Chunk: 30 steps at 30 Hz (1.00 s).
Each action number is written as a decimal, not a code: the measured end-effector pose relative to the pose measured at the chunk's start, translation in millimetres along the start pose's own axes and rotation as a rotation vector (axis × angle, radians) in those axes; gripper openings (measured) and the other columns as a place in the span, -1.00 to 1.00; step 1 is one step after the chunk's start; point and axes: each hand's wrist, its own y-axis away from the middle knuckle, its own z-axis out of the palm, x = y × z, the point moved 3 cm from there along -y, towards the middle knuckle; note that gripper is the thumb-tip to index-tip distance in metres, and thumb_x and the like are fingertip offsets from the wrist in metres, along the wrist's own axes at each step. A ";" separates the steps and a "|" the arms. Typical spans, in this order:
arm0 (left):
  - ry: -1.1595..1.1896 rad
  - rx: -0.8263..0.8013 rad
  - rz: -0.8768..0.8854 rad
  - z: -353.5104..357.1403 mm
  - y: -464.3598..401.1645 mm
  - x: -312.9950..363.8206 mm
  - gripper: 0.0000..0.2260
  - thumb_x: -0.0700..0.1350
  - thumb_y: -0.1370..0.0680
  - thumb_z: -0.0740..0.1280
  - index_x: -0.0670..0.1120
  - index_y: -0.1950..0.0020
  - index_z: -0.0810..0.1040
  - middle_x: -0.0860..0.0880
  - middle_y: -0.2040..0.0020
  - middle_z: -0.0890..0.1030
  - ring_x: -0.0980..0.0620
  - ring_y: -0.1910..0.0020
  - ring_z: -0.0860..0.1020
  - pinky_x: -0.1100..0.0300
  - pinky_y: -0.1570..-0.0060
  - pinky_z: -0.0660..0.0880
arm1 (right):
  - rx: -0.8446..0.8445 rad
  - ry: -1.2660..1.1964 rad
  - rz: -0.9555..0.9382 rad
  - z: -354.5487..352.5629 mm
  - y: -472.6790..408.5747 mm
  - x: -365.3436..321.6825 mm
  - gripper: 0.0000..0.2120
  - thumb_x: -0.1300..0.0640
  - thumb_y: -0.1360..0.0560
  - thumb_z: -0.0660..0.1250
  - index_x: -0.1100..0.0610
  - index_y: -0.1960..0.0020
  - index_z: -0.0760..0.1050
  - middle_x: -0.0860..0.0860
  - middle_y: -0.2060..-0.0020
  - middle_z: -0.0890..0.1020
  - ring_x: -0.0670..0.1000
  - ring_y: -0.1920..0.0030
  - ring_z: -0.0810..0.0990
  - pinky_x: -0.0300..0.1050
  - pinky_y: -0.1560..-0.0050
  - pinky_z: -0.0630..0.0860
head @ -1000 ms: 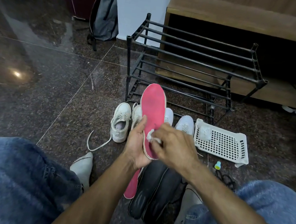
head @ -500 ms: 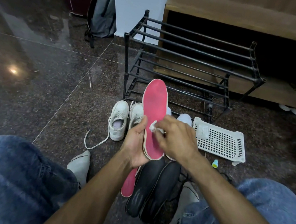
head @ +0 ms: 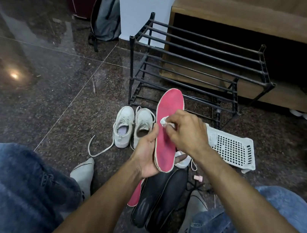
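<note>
My left hand (head: 147, 152) grips a pink insole (head: 168, 122) by its heel end and holds it upright in front of me, toe end up. Pressed against the upper middle of the insole is a small white wad (head: 164, 121), pinched in the fingertips of my right hand (head: 184, 133). On the floor below lie two black insoles (head: 159, 197) side by side, and a second pink insole (head: 135, 197) shows partly from under them.
A pair of white sneakers (head: 132, 126) with loose laces stands left of the hands, another white shoe (head: 182, 160) partly hidden behind them. A black shoe rack (head: 194, 63) stands ahead, a white perforated basket (head: 232, 148) to the right. A small pink cap (head: 198, 178) lies near my knees.
My right hand with the white wad has moved up the pink insole, from near its lower middle to its upper middle. My left hand keeps its hold.
</note>
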 end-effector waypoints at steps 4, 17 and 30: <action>0.047 0.016 0.000 -9.9 -3.0 13.1 -0.47 0.22 -0.55 0.15 -0.17 -0.23 0.56 -0.20 -0.10 0.59 -0.13 -0.13 0.56 -0.05 -0.32 0.36 | -0.108 -0.081 -0.139 5.2 26.8 -18.0 -0.81 0.06 -0.48 0.30 0.03 -0.03 0.65 -0.08 0.09 0.62 0.08 0.07 0.60 -0.01 0.14 0.53; 0.079 0.017 -0.010 -3.7 0.1 17.4 -0.45 0.23 -0.57 0.11 -0.21 -0.13 0.59 -0.21 0.00 0.63 -0.14 -0.03 0.63 -0.02 -0.12 0.53 | -0.107 -0.112 -0.154 8.4 22.8 -22.1 -0.78 0.02 -0.45 0.25 0.06 0.05 0.64 -0.04 0.14 0.61 0.12 0.13 0.60 0.01 0.17 0.52; 0.068 0.044 0.004 -6.3 0.9 12.9 -0.47 0.22 -0.55 0.14 -0.18 -0.15 0.63 -0.17 -0.05 0.64 -0.10 -0.05 0.62 -0.01 -0.17 0.51 | -0.116 -0.116 -0.143 12.4 27.7 -11.2 -0.78 0.02 -0.48 0.26 0.05 0.05 0.65 -0.07 0.14 0.62 0.07 0.14 0.61 0.00 0.17 0.54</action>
